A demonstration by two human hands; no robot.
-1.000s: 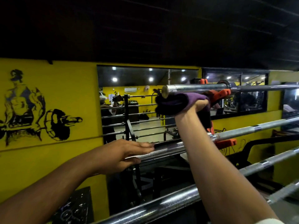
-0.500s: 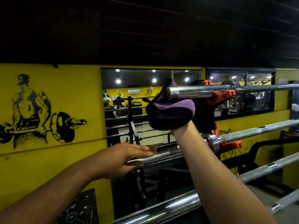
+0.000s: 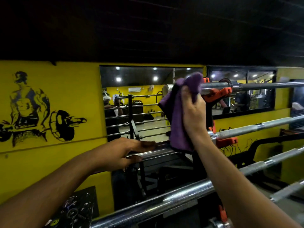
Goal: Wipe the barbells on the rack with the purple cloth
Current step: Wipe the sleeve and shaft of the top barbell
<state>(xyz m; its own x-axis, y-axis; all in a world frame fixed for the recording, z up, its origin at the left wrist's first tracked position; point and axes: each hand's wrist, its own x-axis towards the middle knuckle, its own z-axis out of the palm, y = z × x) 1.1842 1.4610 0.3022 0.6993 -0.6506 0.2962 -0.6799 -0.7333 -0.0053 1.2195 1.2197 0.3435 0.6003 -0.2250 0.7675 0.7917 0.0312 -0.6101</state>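
Several chrome barbells lie across a rack with orange hooks (image 3: 218,93). My right hand (image 3: 193,109) grips the purple cloth (image 3: 176,122) and drapes it over the sleeve of the top barbell (image 3: 213,87); the rest of the cloth hangs down below that bar. My left hand (image 3: 126,150) rests on the sleeve end of the second barbell (image 3: 246,129), fingers straight on top and thumb underneath. A third barbell (image 3: 164,201) runs across nearest to me, and a fourth (image 3: 286,190) shows at the right.
A yellow wall (image 3: 69,89) with a black weightlifter mural stands behind on the left. A mirror (image 3: 136,104) reflects the rack and a person. A dark window (image 3: 243,89) sits behind the top bar. A speckled black block (image 3: 77,206) lies at the lower left.
My right hand has lifted the cloth from under the top bar's end onto its sleeve, further right, and the cloth has unfolded to hang down. My left hand stays on the second bar.
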